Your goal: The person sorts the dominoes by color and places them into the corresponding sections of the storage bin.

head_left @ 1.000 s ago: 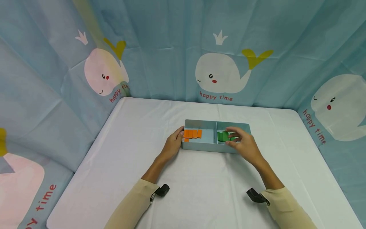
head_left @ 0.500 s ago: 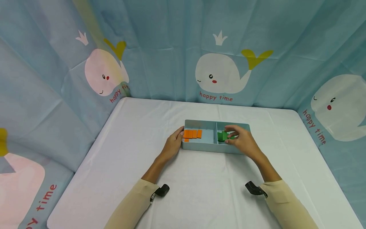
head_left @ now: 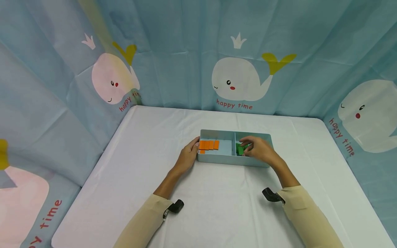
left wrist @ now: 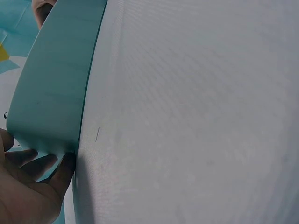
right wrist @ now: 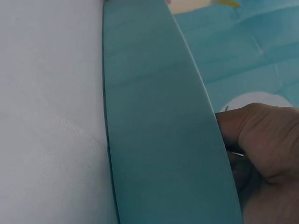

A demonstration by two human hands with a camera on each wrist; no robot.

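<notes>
In the head view, a grey-blue divided box [head_left: 217,157] stands on the white-covered table. My left hand [head_left: 187,156] lies against its left end; in the left wrist view the fingertips [left wrist: 67,163] touch that end wall. Several flat orange tiles [head_left: 211,145] line up side by side in the left compartment. My right hand [head_left: 260,150] reaches into the smaller right compartment, fingers bent over several green tiles [head_left: 240,150]. Whether it pinches one I cannot tell; in the right wrist view the box's front wall [right wrist: 159,116] hides its fingertips.
A divider [head_left: 234,144] separates the two compartments. White cloth [head_left: 211,206] covers the table around the box. A blue curtain with whale prints [head_left: 180,69] encloses the back and sides. Each sleeve cuff carries a black camera [head_left: 176,206].
My right hand has shifted left inside the right compartment, and the green tiles at its fingertips have moved left toward the divider. The left hand, box and orange tiles have stayed put.
</notes>
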